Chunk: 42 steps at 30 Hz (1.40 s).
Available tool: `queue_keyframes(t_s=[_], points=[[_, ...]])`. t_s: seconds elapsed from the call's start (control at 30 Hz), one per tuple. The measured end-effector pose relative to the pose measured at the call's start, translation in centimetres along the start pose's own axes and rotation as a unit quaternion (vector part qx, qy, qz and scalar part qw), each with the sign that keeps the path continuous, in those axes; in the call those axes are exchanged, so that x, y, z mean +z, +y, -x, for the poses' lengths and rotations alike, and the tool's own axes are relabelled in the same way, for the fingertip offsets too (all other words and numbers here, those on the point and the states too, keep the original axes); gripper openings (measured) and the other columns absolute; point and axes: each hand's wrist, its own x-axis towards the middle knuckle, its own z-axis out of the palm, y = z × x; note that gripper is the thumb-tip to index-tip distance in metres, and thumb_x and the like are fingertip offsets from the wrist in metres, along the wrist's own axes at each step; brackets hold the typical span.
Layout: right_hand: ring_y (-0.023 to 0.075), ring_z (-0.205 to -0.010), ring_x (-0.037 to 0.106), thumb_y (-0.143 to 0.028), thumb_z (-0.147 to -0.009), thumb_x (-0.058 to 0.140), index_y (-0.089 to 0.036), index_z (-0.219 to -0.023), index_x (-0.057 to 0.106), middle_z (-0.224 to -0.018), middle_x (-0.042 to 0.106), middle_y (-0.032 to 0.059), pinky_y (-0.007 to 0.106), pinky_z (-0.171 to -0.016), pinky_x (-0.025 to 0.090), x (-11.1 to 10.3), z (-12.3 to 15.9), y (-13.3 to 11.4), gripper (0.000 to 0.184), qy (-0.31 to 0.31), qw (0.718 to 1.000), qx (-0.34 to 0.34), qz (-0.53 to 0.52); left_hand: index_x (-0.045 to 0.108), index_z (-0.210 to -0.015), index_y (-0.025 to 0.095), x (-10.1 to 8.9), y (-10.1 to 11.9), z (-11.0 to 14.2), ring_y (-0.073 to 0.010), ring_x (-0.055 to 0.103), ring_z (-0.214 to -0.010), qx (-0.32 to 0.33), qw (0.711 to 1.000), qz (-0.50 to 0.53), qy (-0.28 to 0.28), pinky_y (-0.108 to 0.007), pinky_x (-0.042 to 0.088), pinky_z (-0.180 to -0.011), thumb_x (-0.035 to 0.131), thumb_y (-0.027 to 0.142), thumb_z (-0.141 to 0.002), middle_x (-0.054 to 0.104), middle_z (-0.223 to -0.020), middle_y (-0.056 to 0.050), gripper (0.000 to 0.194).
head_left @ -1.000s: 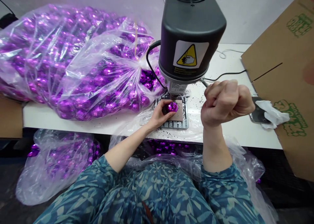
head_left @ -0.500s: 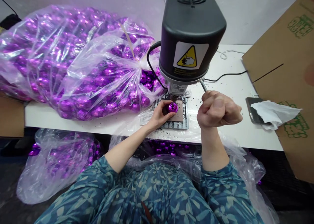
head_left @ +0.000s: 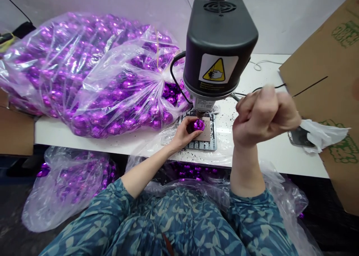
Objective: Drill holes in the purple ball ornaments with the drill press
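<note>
A shiny purple faceted ball rests on the small brown board, under the chuck of a black drill press. My left hand holds the ball from its left side, thumb in front and fingers behind. My right hand is closed in a fist round the end of the press's metal lever, most of which the fist hides. Beneath the ball, the brown board lies on the slotted metal base, and dark shavings are scattered around it.
A large clear bag of purple balls fills the table's left side. Below the table edge hang more plastic bags with purple balls. At right are a phone, crumpled white tissue and a cardboard box. Cables run behind the press.
My right hand has risen and shifted right, nearer the camera, with the lever. My left hand keeps the ball in the same place on the board. The whole view has shifted slightly.
</note>
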Motion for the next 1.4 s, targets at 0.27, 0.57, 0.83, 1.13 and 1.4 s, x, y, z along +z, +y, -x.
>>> queue_keyframes(t_s=[0.27,0.57,0.83,1.13,1.4], points=[[0.0056,-0.034,0.031,-0.03,-0.09,0.062,-0.023,-0.059,0.034,-0.042,0.032,-0.0093,0.027,-0.039,0.02,1.4,-2.5,-0.3,0.043,0.005,0.996,0.088,-0.011,0.057,-0.123,0.02,-1.6,2.3,6.8,-0.0199,0.07,-0.097,0.231,0.968,-0.094,0.025,-0.033,0.061,-0.078,0.081,0.04,-0.084,0.069,-0.109,-0.009,0.051],[0.0051,-0.033,0.028,-0.034,-0.09,0.063,-0.023,-0.057,0.033,-0.041,0.028,-0.0098,0.027,-0.04,0.018,1.1,-2.2,0.3,0.047,0.011,0.996,0.085,-0.007,0.061,-0.124,0.015,-6.0,1.6,12.0,-0.0255,0.068,-0.113,0.357,0.898,-0.223,-0.13,-0.04,0.062,-0.09,0.07,0.041,-0.093,0.071,-0.122,-0.017,0.041],[0.0038,-0.035,0.03,-0.03,-0.09,0.063,-0.021,-0.057,0.029,-0.043,0.028,-0.0089,0.026,-0.039,0.019,0.9,-2.3,-0.6,0.048,0.001,0.993,0.114,0.01,0.071,-0.108,0.019,-9.6,-0.7,-8.6,-0.0297,0.062,-0.11,0.025,0.955,-0.292,-0.038,-0.048,0.049,-0.101,0.054,0.011,-0.091,0.069,-0.111,-0.013,0.025],[0.0004,-0.036,0.032,-0.029,-0.094,0.059,-0.02,-0.062,0.032,-0.045,0.028,-0.0102,0.02,-0.042,0.022,0.6,-2.0,-0.6,0.042,-0.014,0.996,0.088,0.007,0.072,-0.086,0.016,-8.9,-3.5,-13.4,-0.0364,0.062,-0.107,-0.082,0.94,-0.327,-0.06,-0.051,0.047,-0.1,0.075,0.004,-0.063,0.063,-0.09,-0.01,0.026],[0.0026,-0.037,0.031,-0.029,-0.094,0.059,-0.021,-0.062,0.031,-0.045,0.027,-0.0093,0.023,-0.04,0.022,0.7,-1.9,-0.7,0.043,-0.008,0.995,0.098,0.003,0.063,-0.124,0.018,-11.8,3.2,-7.5,-0.021,0.07,-0.092,-0.127,0.988,0.084,-0.005,-0.04,0.061,-0.083,0.072,0.031,-0.087,0.072,-0.107,-0.01,0.04]])
